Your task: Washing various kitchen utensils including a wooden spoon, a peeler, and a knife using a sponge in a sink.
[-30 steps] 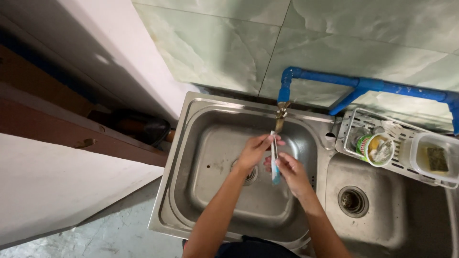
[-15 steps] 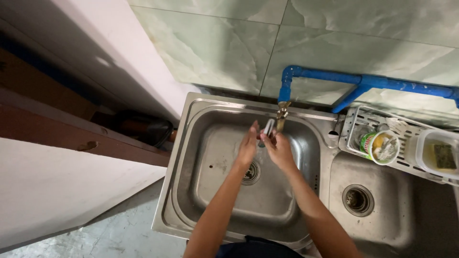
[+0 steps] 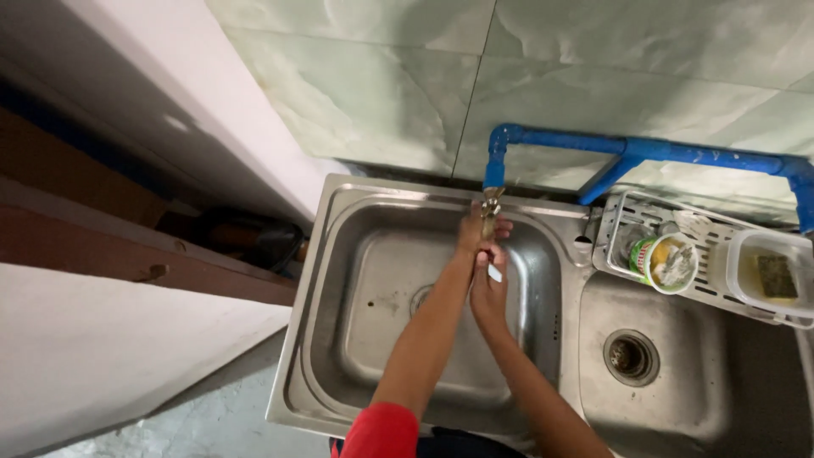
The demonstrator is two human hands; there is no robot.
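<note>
Head view, looking straight down: both arms reach up from the bottom edge of the frame into the left basin of a double stainless-steel sink, set in the centre of the frame. The left hand is up at the small brass tap, fingers curled around it just below centre top. That tap hangs from a bright blue plastic pipe running along the pale green marbled wall tiles across the upper right. The right hand sits just under the left one, touching it, closed around a small thin item with a whitish tip peeking out between the fingers; what it is, too small to tell. A red sleeve shows at the bottom edge on the left arm.

Over to the right: a white plastic rack rests across the top of the right basin, holding a round green-rimmed tub and a clear rectangular container with a dark green scouring pad inside. Below it, the right basin's round drain lies open. In the left basin, the drain is partly hidden by the left forearm. Left of the sink, a brown wooden ledge and a white wall fill the left side of the frame, with grey floor at the lower left.
</note>
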